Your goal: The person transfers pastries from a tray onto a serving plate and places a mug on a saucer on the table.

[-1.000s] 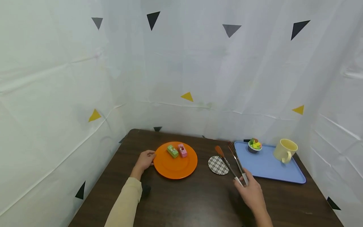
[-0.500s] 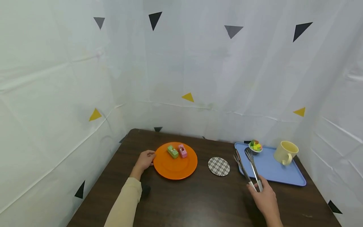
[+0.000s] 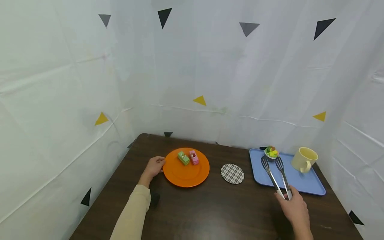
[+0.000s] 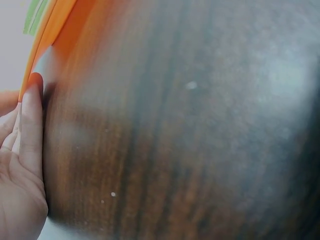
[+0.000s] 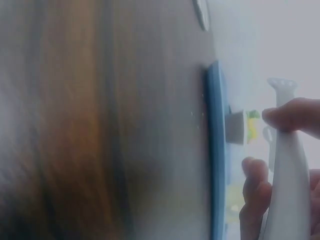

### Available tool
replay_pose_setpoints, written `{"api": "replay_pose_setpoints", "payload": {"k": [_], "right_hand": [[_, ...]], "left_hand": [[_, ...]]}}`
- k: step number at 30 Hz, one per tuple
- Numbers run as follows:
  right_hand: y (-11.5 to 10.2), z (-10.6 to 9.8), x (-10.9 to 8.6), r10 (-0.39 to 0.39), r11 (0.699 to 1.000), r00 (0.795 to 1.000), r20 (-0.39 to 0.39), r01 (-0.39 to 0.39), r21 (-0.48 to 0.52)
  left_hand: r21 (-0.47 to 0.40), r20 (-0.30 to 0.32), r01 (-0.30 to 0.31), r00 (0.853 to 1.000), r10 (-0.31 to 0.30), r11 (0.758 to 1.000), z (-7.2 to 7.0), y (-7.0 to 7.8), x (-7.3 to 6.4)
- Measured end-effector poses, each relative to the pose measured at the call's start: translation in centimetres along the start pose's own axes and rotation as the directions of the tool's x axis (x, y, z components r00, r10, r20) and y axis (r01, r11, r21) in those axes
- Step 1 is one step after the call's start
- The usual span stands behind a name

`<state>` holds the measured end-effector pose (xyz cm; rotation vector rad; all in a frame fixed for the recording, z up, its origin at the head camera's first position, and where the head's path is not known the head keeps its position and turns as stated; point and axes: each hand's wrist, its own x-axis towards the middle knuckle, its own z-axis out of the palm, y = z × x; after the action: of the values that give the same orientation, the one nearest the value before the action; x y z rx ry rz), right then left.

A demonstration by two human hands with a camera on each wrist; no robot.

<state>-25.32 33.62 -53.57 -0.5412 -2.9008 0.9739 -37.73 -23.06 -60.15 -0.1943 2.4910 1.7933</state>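
At the left, my left hand [image 3: 154, 167] pinches the rim of an orange plate [image 3: 186, 177]; the left wrist view shows the rim between its fingers. A green toy cake slice [image 3: 183, 158] and a pink one [image 3: 194, 157] sit on the plate. My right hand [image 3: 294, 206] grips metal tongs [image 3: 273, 180] by their light handles, the arms spread with nothing seen between them. Their heads hover just in front of a small cup of toy salad [image 3: 271, 153], which stands on a blue tray [image 3: 303, 184]. Whether they touch the cup, I cannot tell.
A pale yellow mug [image 3: 304, 160] stands on the tray's right side. Between plate and tray lies a round checked coaster [image 3: 232, 173]. The dark wooden table [image 3: 210, 213] is bounded by white curtains [image 3: 216, 66] at the back and sides.
My right hand has carried the tongs rightward, from over the coaster to the salad cup on the tray. My left hand and the plate have stayed put.
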Motion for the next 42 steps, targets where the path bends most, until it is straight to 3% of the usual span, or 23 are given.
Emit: {"api": "replay_pose_setpoints", "payload": {"k": [12,18,32,36,42], "right_hand": [[1.5,-1.0,1.9,0.069,0.997,0.997,0.037,-0.067,-0.034],[1.5,-1.1,2.6,0.052,0.997,0.997,0.061,-0.049,-0.054],[0.5,-1.2,4.5,0.045,0.995,0.993,0.110,-0.034,-0.094],[-0.1,-1.5,4.8,0.071,0.994,0.992,0.106,-0.061,-0.095],[-0.6,-1.8,5.1,0.121,0.988,0.986,0.116,-0.108,-0.109]], "left_hand": [[0.022,-0.003,0.034,0.999,-0.034,0.999,0.2,-0.6,-0.5],[0.026,-0.010,0.041,0.999,-0.041,0.999,0.0,-0.4,-0.5],[0.028,-0.027,0.016,1.000,-0.015,0.999,-0.2,0.0,-0.8],[0.029,-0.024,-0.004,1.000,0.005,1.000,-0.1,0.3,-0.5],[0.017,-0.026,0.016,1.000,-0.016,1.000,-0.1,0.4,-0.2]]}}
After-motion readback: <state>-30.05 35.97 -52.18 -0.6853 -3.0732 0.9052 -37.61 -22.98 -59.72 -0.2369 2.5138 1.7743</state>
